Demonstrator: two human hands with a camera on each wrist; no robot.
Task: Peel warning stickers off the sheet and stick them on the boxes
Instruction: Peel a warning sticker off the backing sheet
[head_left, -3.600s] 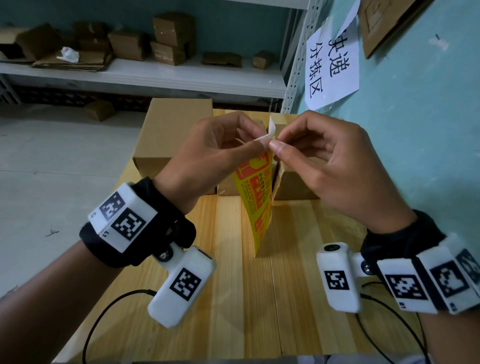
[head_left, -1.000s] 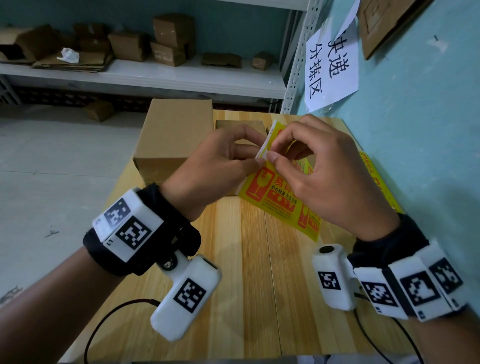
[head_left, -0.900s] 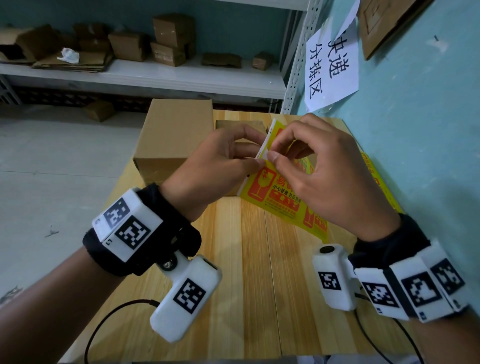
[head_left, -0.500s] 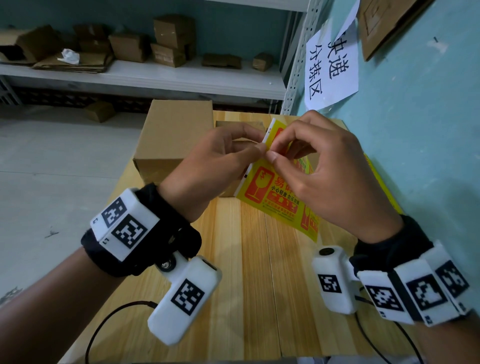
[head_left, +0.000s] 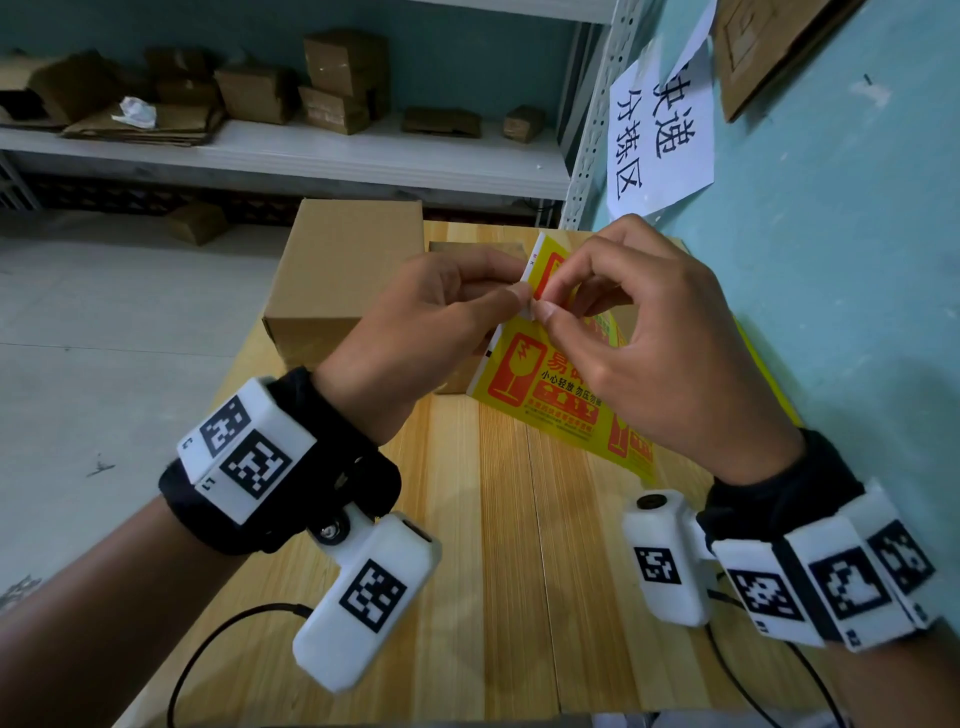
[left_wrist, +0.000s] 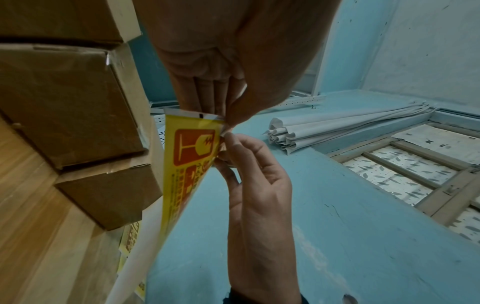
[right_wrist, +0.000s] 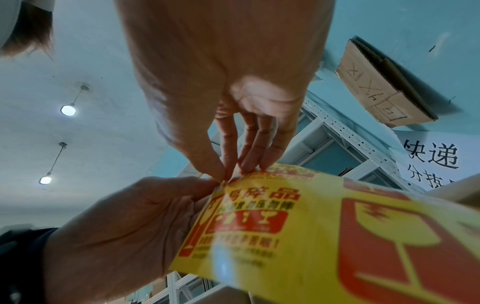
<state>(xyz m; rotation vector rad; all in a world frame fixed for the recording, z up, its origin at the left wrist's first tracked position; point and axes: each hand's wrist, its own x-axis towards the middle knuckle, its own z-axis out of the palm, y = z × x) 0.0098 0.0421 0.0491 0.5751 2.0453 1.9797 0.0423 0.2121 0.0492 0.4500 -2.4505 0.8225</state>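
A yellow sticker sheet (head_left: 545, 395) with red fragile-goods print hangs slanted above the wooden table (head_left: 509, 571), held by both hands. My left hand (head_left: 519, 283) pinches its left edge near the top. My right hand (head_left: 545, 300) pinches a small white bit of that same edge, fingertip to fingertip with the left. From the left wrist the sheet (left_wrist: 187, 164) hangs below my left hand (left_wrist: 221, 117). From the right wrist the sheet (right_wrist: 324, 226) fills the lower right. A large cardboard box (head_left: 337, 280) and a smaller box (head_left: 467, 249) stand behind the hands.
More yellow stickers (head_left: 763, 374) lie on the table along the blue wall (head_left: 831, 260) at right. A paper sign (head_left: 660, 130) hangs on that wall. A shelf (head_left: 311, 156) with cardboard boxes stands behind. The table's left edge drops to the floor (head_left: 104, 338).
Since the oldest frame the sheet has swung from hanging edge-on to slanting with its print facing up. Over the last second both hands have kept pinching the same edge, shifting only slightly.
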